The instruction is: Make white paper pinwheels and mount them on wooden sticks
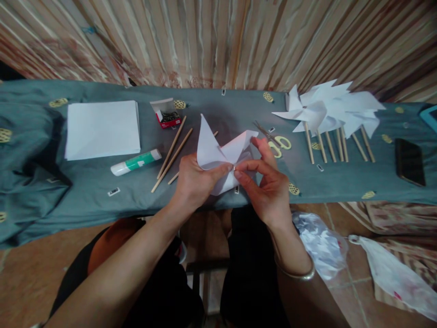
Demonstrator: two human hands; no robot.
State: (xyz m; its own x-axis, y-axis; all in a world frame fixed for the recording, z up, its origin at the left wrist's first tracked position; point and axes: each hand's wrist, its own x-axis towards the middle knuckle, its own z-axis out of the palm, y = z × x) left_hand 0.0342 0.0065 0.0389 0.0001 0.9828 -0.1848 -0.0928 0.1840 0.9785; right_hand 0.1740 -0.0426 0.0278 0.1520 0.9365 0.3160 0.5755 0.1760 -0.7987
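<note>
A white paper pinwheel (221,157) with folded, pointed blades is held up over the middle of the table. My left hand (198,177) grips it from the left, thumb pressed near its centre. At that centre, my right hand (266,182) pinches a small shiny metal pin (234,168) between thumb and forefinger. The pin's lower part is hidden. Just beyond my right hand lie scissors (279,143) with pale yellow handles. To the left of the pinwheel rest several wooden sticks (175,157), one partly hidden behind my left hand and the paper.
An open red box (169,119) of small metal pieces stands behind the sticks. Further left are a glue stick (136,162) and a stack of white paper (102,130). Several pinwheels on sticks (336,109) lie at right, near a phone (409,161). Plastic bags (322,243) sit on the floor.
</note>
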